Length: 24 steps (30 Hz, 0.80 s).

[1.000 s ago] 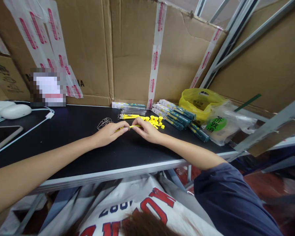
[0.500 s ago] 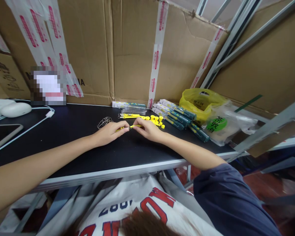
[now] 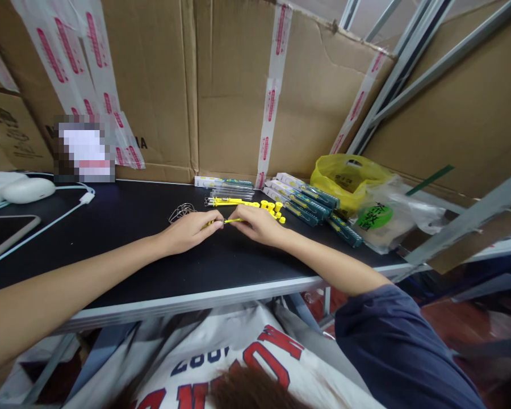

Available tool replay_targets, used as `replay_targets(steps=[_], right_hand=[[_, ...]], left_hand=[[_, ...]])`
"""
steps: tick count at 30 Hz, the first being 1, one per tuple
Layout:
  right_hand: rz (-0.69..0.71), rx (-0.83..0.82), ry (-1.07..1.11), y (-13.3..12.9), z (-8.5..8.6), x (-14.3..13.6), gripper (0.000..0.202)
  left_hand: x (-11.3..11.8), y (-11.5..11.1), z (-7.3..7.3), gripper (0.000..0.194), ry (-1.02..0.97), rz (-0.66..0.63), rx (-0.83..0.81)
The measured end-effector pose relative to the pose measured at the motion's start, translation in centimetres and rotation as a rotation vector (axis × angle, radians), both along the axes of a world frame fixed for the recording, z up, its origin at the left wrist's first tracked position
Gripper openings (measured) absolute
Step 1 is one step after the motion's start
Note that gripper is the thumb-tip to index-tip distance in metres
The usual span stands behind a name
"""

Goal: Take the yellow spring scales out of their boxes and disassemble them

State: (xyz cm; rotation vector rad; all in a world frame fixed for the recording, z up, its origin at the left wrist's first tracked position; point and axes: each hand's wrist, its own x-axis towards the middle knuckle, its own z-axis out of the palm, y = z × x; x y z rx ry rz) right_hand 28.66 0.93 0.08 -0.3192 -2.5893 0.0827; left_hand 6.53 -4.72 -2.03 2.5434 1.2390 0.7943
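My left hand (image 3: 195, 229) is closed on a thin yellow piece with a small dark end, just over the black table. Close to its right, my right hand (image 3: 258, 224) pinches a slim yellow stick (image 3: 233, 220) whose tip meets the piece at the left fingertips. Behind the hands lie several yellow rods with metal hooks (image 3: 227, 201) and several small yellow caps (image 3: 277, 207). A tangle of metal rings (image 3: 181, 212) rests beyond my left hand. The fingers hide most of both held pieces.
Green and white packets (image 3: 300, 196) are piled at the back right, beside a yellow plastic bag (image 3: 344, 176) and a clear bag (image 3: 378, 218). Clear tubes (image 3: 232, 193) lie near the cardboard. A white cable (image 3: 46, 218) and a phone (image 3: 8, 236) are at the left.
My right fingers have shifted slightly, and more of the thin yellow stick shows between the two hands. My left hand has barely moved.
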Motion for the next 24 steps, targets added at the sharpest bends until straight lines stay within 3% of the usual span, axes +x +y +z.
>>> replay_targets(steps=[3,9,13,24], right_hand=[[0.026,-0.003,0.019,-0.18,0.11,-0.03,0.016],[-0.036,-0.217,-0.035,-0.18,-0.39,0.08,0.017],[0.007,-0.307,-0.076,-0.19,-0.56,0.22,0.017],[-0.203,-0.178,-0.197,-0.83,-0.15,-0.28,0.016]], left_hand=[[0.24,-0.25,0.10,0.036,0.058,-0.042,-0.037],[0.53,-0.63,0.27,0.036,0.040,-0.114,-0.070],[0.36,-0.55,0.28,0.038,0.014,-0.131,-0.071],[0.26,-0.18,-0.34,0.034,0.030,-0.004,-0.061]])
